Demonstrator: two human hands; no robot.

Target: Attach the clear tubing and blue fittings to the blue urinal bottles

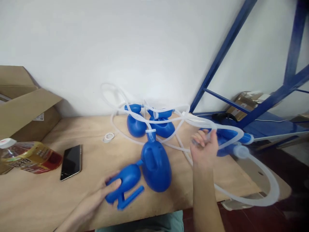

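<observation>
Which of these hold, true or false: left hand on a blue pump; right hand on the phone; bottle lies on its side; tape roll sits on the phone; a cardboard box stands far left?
1. The left hand grips a blue pump. True.
2. The right hand rests on the phone. False: it is at the clear tubing, far from the phone.
3. The bottle lies on its side. True.
4. The tape roll sits on the phone. False: it lies on the table, apart from the phone.
5. A cardboard box stands at the far left. True.
</observation>
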